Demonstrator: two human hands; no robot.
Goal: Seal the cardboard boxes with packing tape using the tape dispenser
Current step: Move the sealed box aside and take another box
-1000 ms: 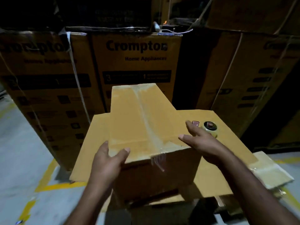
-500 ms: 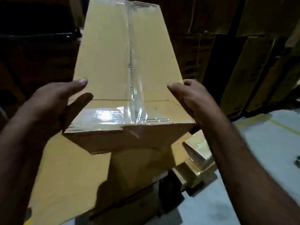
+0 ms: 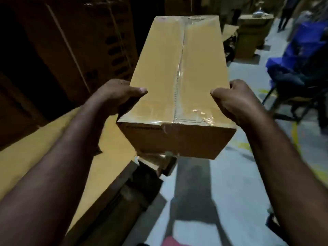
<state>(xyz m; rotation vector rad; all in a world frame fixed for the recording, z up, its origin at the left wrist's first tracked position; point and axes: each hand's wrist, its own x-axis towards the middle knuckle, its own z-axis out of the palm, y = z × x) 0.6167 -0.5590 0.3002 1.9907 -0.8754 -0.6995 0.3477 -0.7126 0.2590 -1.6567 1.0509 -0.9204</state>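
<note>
Overhead, taped box (image 3: pixel 179 71) between both hands, above pale warehouse floor (image 3: pixel 200 201)

Long brown cardboard box (image 3: pixel 177 82), flaps closed, clear packing tape (image 3: pixel 179 75) along the centre seam and across the near edge, held level in mid-air.

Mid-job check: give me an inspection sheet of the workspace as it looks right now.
Surface: flat cardboard sheet at lower left; grey floor with yellow markings.
Job's things: cardboard box held in the air, clear tape along its top seam and across the near edge; tape dispenser nothing seen.
Clutter: smaller taped boxes below the held one.
Grippers: left hand and right hand clasp opposite sides of the box.
Cables: nothing seen.
Surroundings: stacked printed cartons at left, blue covered object at right, dim light.
</note>
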